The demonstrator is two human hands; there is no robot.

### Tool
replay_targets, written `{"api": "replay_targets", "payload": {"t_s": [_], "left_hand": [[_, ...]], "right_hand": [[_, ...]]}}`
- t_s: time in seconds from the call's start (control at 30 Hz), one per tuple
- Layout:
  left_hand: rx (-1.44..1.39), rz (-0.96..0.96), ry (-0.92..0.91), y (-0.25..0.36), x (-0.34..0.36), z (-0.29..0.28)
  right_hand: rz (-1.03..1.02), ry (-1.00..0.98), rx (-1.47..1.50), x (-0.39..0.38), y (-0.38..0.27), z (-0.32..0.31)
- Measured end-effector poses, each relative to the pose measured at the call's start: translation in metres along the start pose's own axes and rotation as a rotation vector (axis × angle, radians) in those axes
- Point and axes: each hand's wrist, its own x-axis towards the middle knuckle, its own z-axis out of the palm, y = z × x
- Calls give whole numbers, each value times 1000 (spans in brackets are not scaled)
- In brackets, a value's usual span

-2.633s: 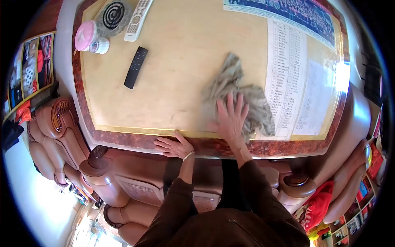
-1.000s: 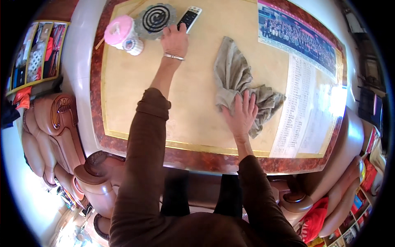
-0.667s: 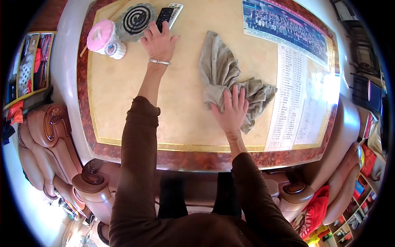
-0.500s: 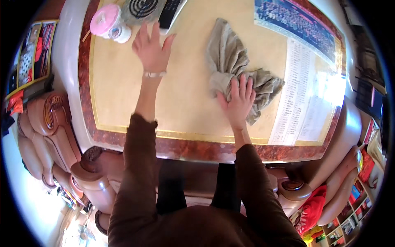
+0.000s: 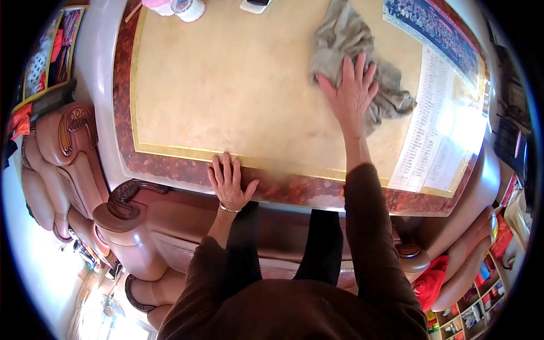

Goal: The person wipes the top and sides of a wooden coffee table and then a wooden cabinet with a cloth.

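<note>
Much open tbl (image 5: 226,96) btwn hands (image 5: 229,188) (image 5: 351,102): L on nr edge (image 5: 289,191), R on cloth (image 5: 345,34).

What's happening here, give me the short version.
A person in brown sleeves has their right hand on a crumpled grey-brown cloth on the table, fingers spread. The left hand holds nothing and rests at the table's near edge, on the dark red border. The cloth lies to the left of a printed white sheet. A small white container stands at the far left, partly cut off by the picture's top edge.
</note>
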Motion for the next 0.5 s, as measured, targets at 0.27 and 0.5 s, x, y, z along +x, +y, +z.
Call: {"api": "replay_targets", "payload": {"t_s": [0.27, 0.5], "left_hand": [[54, 11, 5, 5, 5, -1], [65, 79, 116, -3, 9, 4]], "right_hand": [[54, 74, 51, 45, -48, 7], [-276, 196, 26, -28, -43, 14]]}}
